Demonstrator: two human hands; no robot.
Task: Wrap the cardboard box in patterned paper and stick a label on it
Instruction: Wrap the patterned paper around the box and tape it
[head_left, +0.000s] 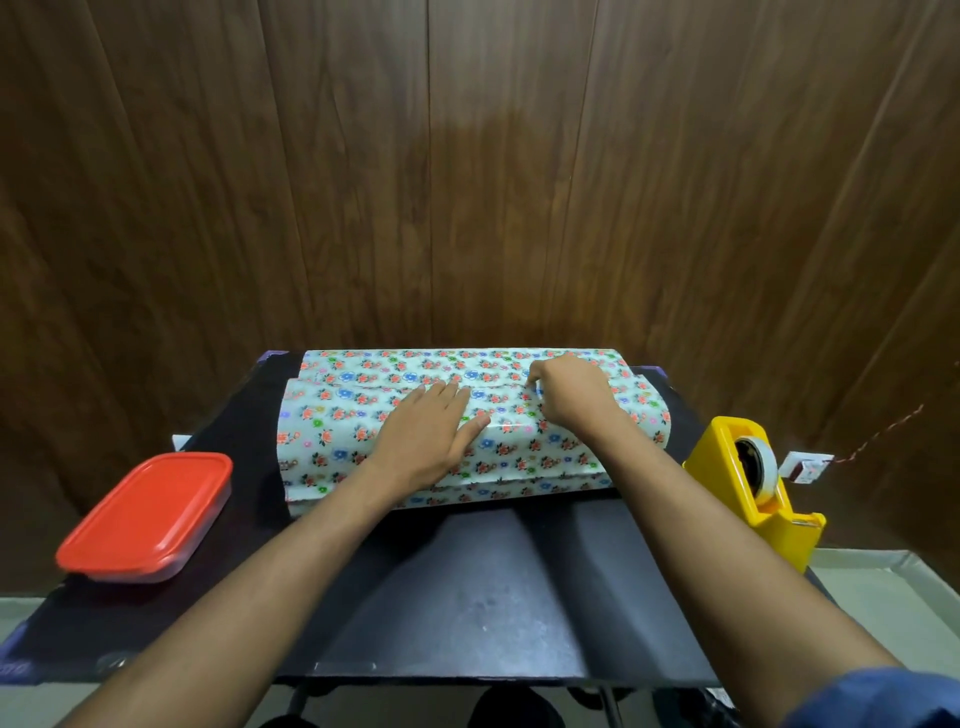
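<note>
A long box covered in white floral patterned paper (332, 431) lies across the far half of the black table (467, 587). The cardboard itself is hidden under the paper. My left hand (426, 436) lies flat on the top of the paper, fingers straight, beside the overlapping seam. My right hand (566, 395) is curled at the seam further right, its fingertips pressing or pinching something small there, perhaps a bit of tape; I cannot tell which. No label is visible.
A yellow tape dispenser (748, 488) with a white roll stands at the table's right edge. A clear container with a red lid (148, 514) sits at the left. A wooden panel wall (467, 182) rises right behind the table.
</note>
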